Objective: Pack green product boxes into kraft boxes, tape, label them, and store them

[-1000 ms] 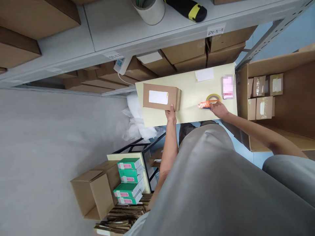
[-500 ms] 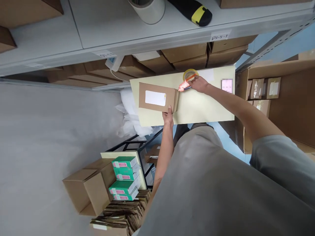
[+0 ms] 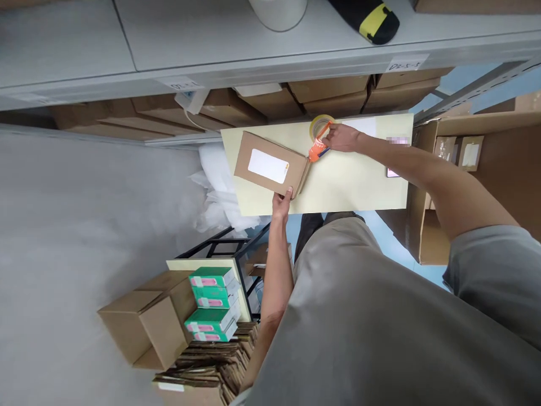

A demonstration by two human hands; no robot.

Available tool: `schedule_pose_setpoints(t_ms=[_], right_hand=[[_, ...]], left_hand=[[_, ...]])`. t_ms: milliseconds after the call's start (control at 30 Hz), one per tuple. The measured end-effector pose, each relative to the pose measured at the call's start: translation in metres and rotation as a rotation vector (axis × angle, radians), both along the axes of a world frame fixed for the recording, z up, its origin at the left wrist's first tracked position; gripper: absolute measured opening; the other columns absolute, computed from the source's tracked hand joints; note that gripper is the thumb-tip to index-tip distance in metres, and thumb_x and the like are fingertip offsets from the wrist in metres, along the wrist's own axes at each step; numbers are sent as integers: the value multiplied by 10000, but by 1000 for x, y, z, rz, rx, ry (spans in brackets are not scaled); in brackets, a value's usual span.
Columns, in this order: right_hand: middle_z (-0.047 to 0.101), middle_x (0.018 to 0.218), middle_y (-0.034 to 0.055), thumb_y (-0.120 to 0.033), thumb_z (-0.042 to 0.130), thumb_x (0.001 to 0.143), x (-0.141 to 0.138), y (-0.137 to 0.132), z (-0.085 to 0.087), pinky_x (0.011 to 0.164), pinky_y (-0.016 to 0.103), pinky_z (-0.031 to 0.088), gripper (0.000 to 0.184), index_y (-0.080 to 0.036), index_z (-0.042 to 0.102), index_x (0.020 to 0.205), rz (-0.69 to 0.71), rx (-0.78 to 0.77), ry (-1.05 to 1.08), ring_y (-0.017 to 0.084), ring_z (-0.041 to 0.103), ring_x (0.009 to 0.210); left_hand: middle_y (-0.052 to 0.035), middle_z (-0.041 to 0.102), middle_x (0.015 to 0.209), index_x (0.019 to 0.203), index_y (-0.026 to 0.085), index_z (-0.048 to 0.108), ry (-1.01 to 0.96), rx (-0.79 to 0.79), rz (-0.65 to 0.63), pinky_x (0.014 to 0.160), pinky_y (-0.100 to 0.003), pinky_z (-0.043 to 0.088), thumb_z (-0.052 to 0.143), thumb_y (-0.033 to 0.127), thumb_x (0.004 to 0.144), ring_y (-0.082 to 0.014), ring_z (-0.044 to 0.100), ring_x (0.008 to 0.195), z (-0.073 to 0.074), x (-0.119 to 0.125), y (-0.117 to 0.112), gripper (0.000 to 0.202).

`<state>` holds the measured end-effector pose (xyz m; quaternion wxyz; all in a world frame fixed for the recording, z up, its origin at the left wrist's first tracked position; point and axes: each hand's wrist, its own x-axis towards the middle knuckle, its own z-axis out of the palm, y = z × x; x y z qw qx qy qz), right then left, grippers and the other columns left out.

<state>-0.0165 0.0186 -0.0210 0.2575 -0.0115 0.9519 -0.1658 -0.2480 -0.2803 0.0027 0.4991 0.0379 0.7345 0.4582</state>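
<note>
Skewing brown cardboard box (image 3: 273, 166), left hand (image 3: 282, 204) clamped on; right hand (image 3: 342, 138) grips orange tape dispenser (image 3: 316, 151), now apparently meeting box near cream desk's (image 3: 359, 183) far edge.

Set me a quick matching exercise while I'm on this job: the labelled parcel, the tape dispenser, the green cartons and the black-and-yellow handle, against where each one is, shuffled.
Things
1. labelled parcel
2. tape dispenser
3. green cartons
4. black-and-yellow handle

Places
A. on the grey shelf at the top of the view
B. in the right hand
C. stacked beside an open brown box
D. gripped at its near edge by the left hand

Pairs: 1-D, 2-B, 3-C, 4-A
</note>
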Motion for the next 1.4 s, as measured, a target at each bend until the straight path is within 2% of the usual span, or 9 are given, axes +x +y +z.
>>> schedule_pose_setpoints(t_ms=[100, 333, 500, 600, 767, 967, 1100, 1267, 1400], right_hand=[[825, 1173, 237, -5, 252, 1055, -8, -36, 12, 1061, 483, 489, 539, 72, 624, 1438, -56, 207, 73, 285, 760, 1109], [867, 1085, 207, 24, 355, 1045, -63, -157, 31, 1146, 483, 501, 573, 33, 573, 1574, -23, 77, 128, 283, 814, 983], [860, 1084, 230, 28, 358, 1043, -101, -217, 36, 1073, 478, 565, 564, 80, 574, 1561, -149, 75, 99, 288, 836, 988], [853, 1127, 230, 38, 345, 1026, -110, -232, 37, 1091, 486, 578, 571, 54, 623, 1524, -201, 86, 93, 286, 834, 1007], [840, 1178, 200, 26, 326, 1010, -107, -237, 34, 1136, 494, 562, 579, -33, 739, 1412, -258, 54, 83, 291, 805, 1039], [847, 1141, 161, 20, 357, 1010, -100, -250, 29, 1153, 466, 523, 615, -42, 624, 1561, -394, 34, 52, 265, 791, 951], [857, 1085, 204, 21, 410, 1004, -50, -247, 19, 1154, 496, 496, 578, 45, 576, 1558, -475, 70, 3, 296, 819, 972], [866, 1064, 223, 21, 418, 1011, 57, -196, 6, 1153, 494, 451, 611, 76, 511, 1612, -487, 174, -66, 307, 831, 947], [867, 1060, 210, 4, 425, 1031, 73, -133, 3, 1092, 441, 475, 599, 65, 479, 1625, -520, 281, -37, 296, 835, 954]], left_hand=[[-173, 808, 1436, 1303, 202, 771, -46, -45, -85, 1378, -525, 426, 947, 236, 867, -289, 685, 1513, 9, -42, -12, 471], [-139, 748, 1552, 1513, 212, 730, 273, -108, -290, 1424, -521, 338, 752, 191, 817, -306, 598, 1601, 30, -127, -2, 696], [-220, 269, 1918, 1753, 103, 472, 690, -257, -331, 1471, -576, 7, 779, 264, 950, -361, 65, 1834, 22, -98, 37, 874], [-228, 186, 1938, 1786, 120, 416, 807, -176, -262, 1460, -605, -36, 740, 433, 1068, -346, 20, 1838, 14, -50, 49, 847], [-161, 199, 1949, 1814, 204, 402, 908, -184, -249, 1474, -561, 24, 649, 467, 1127, -293, -7, 1841, 11, -8, 47, 776], [-174, 232, 1936, 1822, 188, 383, 1026, -285, -343, 1474, -575, 29, 560, 448, 1161, -301, 70, 1839, 10, -11, 45, 733], [-163, 208, 1944, 1834, 185, 361, 1031, -302, -364, 1472, -556, -9, 525, 451, 1170, -287, 43, 1840, 7, -12, 43, 734], [-151, 196, 1949, 1830, 203, 388, 986, -210, -302, 1467, -545, -31, 562, 479, 1148, -280, -33, 1839, 4, -12, 41, 756], [-159, 207, 1943, 1822, 193, 400, 1003, -209, -309, 1463, -546, -50, 572, 466, 1140, -286, 10, 1840, 6, -12, 41, 755]])
